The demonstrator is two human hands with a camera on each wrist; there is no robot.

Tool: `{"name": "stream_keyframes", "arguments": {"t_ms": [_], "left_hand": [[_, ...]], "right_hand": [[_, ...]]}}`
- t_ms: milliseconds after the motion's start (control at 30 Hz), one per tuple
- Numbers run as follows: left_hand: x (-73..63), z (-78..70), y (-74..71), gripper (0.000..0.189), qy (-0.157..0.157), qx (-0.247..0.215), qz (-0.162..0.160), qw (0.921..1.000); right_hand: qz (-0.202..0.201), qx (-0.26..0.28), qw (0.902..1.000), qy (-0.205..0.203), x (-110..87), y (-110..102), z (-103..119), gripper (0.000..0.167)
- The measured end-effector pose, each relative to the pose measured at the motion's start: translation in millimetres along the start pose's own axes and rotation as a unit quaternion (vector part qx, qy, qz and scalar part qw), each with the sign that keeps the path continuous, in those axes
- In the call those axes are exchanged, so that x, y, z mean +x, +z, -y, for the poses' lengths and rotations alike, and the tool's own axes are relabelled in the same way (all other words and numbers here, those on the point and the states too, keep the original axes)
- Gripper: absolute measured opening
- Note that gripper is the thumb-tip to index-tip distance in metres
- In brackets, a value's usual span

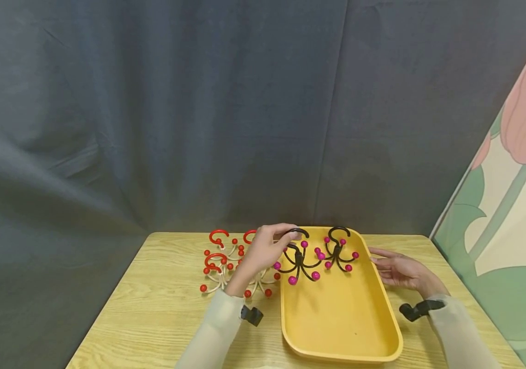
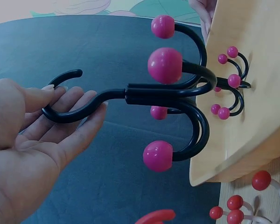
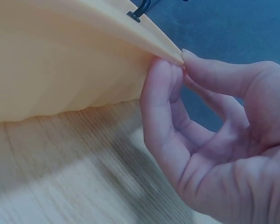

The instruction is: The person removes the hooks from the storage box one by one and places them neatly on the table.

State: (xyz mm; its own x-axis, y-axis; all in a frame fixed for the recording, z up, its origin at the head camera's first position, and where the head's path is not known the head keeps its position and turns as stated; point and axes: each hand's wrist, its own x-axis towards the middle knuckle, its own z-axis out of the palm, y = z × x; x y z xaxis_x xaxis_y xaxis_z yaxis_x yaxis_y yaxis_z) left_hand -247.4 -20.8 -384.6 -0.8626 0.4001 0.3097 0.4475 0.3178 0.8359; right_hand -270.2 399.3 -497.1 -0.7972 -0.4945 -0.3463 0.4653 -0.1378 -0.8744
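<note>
In the left wrist view, my left hand (image 2: 39,135) grips the curved top of a black multi-arm hook hanger (image 2: 133,94) with pink ball tips. This hanger hangs upright over the yellow tray (image 1: 332,318); whether it touches the tray floor I cannot tell. A second black hook hanger (image 1: 337,251) with pink balls stands in the tray's far right part. At the tray's right side is my right hand (image 1: 401,271). Its thumb and curled fingers (image 3: 158,102) pinch the tray's rim (image 3: 170,56) in the right wrist view.
Several white hook hangers (image 1: 222,277) with red hooks and red balls stand on the wooden table (image 1: 152,307), left of the tray. My left forearm partly hides them. A dark curtain (image 1: 244,128) hangs behind the table, and a flower-patterned panel (image 1: 516,205) borders the right side.
</note>
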Motion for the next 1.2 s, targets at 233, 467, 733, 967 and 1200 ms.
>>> {"name": "stream_keyframes", "arguments": {"t_ms": [233, 467, 733, 967, 1200], "left_hand": [[-16.9, 2.2, -9.5, 0.026, -0.004, -0.011, 0.005, 0.9999], [-33.9, 6.4, -19.9, 0.027, 0.001, -0.025, 0.018, 0.9995], [-56.8, 12.8, -30.9, 0.027, -0.010, -0.015, 0.029, 0.9994], [-72.8, 19.3, -44.9, 0.027, -0.006, -0.025, 0.024, 0.9994], [-90.2, 28.1, -54.6, 0.029, -0.024, -0.003, 0.015, 0.9996]], "right_hand": [[-0.012, 0.006, 0.9999, -0.002, -0.9, 1, 1, 0.040], [-0.004, 0.009, 0.9999, -0.004, -0.6, 1, 2, 0.041], [-0.024, 0.000, 0.9997, -0.001, -1.2, 3, 1, 0.037], [-0.016, -0.004, 0.9999, -0.002, -1.0, 2, 1, 0.039], [-0.008, -0.009, 0.9999, -0.007, -0.1, 3, 0, 0.037]]}}
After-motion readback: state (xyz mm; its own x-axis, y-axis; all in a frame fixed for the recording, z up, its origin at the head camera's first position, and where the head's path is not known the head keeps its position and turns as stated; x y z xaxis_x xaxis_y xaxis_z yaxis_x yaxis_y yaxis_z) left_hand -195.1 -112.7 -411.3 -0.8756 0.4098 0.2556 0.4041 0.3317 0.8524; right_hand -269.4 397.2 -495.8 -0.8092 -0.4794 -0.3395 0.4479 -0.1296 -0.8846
